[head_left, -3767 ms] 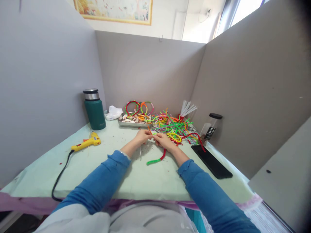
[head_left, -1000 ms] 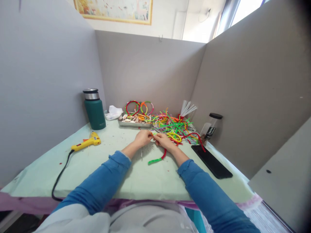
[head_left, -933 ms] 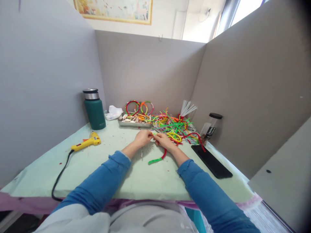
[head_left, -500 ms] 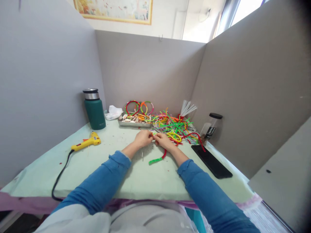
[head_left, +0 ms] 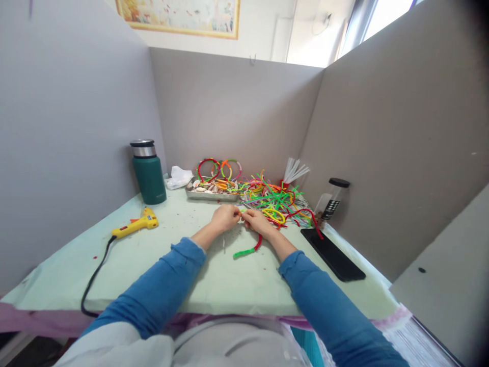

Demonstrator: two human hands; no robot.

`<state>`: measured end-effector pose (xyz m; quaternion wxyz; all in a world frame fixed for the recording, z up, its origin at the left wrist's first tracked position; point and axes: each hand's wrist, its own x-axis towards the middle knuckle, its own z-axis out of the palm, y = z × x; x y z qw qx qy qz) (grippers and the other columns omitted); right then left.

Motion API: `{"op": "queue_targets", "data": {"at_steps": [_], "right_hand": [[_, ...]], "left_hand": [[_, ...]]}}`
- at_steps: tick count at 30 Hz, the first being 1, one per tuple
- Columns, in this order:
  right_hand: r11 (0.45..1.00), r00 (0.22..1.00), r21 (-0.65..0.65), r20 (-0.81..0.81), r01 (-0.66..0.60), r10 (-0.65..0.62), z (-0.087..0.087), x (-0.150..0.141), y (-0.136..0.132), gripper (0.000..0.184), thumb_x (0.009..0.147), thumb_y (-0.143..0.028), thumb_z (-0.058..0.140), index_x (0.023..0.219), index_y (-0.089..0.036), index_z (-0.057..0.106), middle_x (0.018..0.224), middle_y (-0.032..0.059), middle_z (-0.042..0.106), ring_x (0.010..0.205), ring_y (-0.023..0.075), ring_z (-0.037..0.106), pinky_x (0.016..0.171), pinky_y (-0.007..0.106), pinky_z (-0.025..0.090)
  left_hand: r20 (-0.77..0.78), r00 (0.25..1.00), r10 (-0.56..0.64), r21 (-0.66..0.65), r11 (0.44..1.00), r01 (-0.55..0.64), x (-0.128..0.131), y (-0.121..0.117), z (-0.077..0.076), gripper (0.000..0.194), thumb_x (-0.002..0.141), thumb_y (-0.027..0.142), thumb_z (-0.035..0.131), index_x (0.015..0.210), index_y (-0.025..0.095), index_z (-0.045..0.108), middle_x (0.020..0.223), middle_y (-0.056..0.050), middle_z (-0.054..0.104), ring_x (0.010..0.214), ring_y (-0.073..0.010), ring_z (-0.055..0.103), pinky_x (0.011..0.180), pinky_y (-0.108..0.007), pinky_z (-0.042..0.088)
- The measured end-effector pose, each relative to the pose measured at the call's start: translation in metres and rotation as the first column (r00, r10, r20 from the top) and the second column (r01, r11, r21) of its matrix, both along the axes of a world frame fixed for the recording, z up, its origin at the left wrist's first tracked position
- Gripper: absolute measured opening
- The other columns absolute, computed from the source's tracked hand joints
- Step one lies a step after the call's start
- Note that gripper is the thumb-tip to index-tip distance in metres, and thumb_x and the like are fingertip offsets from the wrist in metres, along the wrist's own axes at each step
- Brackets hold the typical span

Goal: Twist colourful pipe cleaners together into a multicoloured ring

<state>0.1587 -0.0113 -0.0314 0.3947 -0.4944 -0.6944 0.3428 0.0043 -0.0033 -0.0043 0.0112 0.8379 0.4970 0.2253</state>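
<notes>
Grey partitions w/ smooth faces box in the table (head_left: 229, 290) on L, R & far side; small hook (head_left: 252, 60) on top edge of the far partition (head_left: 237, 112). Table has pale green cover, pinkish-purple cloth (head_left: 42, 322) below its near edge. Behind: white wall (head_left: 260, 25) w/ gold-framed picture (head_left: 183, 18), upper L. Bright window (head_left: 387, 20) upper R, partly cut off. Light-coloured, streaky floor (head_left: 424, 344), lower R.

Legible text: none. Dark bottle: faint mark low on the green flask (head_left: 149, 179), unreadable. Pale print on black patch of the clear bottle (head_left: 334, 198), unreadable. Small label on the yellow glue gun (head_left: 138, 225), too small to read.
</notes>
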Motion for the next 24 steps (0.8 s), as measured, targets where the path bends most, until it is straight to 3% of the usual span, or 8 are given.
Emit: {"op": "queue_targets", "data": {"at_steps": [6,11,15,18,24], "right_hand": [[1.0,0.999,-0.023,-0.046,-0.006,0.005,-0.0014,0.0003,0.0017,0.024,0.077,-0.036,0.047,0.068,-0.014,0.052,0.048,-0.0022,0.051,0.039,0.0051,0.033,0.04,0.018,0.025],[0.999,0.998,-0.03,-0.062,-0.023,0.021,-0.0031,0.0004,0.003,0.023,0.077,-0.035,0.046,0.068,-0.015,0.052,0.048,-0.0029,0.05,0.037,0.0044,0.032,0.039,0.018,0.024],[0.999,0.997,-0.042,-0.076,-0.011,0.008,-0.0042,0.0004,0.0042,0.026,0.077,-0.039,0.047,0.069,-0.015,0.052,0.048,-0.003,0.05,0.036,0.0043,0.031,0.038,0.019,0.022],[0.999,0.997,-0.045,-0.081,-0.018,0.014,-0.0034,0.0008,0.0035,0.027,0.077,-0.041,0.047,0.073,-0.015,0.054,0.048,-0.0033,0.049,0.036,0.0046,0.031,0.038,0.019,0.022],[0.999,0.998,-0.017,-0.047,-0.05,0.049,-0.0013,0.0016,-0.0012,0.03,0.077,-0.043,0.047,0.073,-0.015,0.056,0.049,-0.0033,0.049,0.039,0.0052,0.033,0.04,0.018,0.023]], "left_hand": [[0.015,1.0,0.017,0.014,1.0,-0.018,0.0008,-0.0012,0.0004,0.026,0.075,0.03,0.047,0.082,0.021,0.07,0.083,-0.006,0.068,0.077,-0.0173,0.058,0.065,-0.023,0.038],[0.077,0.996,-0.041,0.005,0.999,0.041,0.0002,0.0048,-0.0034,0.026,0.074,0.028,0.047,0.083,0.021,0.071,0.081,-0.005,0.068,0.075,-0.017,0.058,0.067,-0.024,0.039],[0.226,0.973,-0.043,-0.151,0.985,0.078,-0.0006,0.0064,-0.0026,0.026,0.074,0.028,0.047,0.081,0.016,0.07,0.062,-0.002,0.064,0.057,-0.0133,0.055,0.058,-0.023,0.039],[0.379,0.925,0.028,-0.342,0.933,0.112,-0.0005,0.0045,-0.0007,0.026,0.075,0.027,0.046,0.081,0.012,0.066,0.044,0.002,0.052,0.04,-0.0093,0.046,0.046,-0.021,0.035],[0.632,0.761,0.148,-0.508,0.821,0.262,-0.0007,0.0003,0.0011,0.027,0.075,0.035,0.052,0.073,0.009,0.059,0.055,-0.001,0.056,0.034,-0.0036,0.038,0.036,-0.018,0.028]]}}
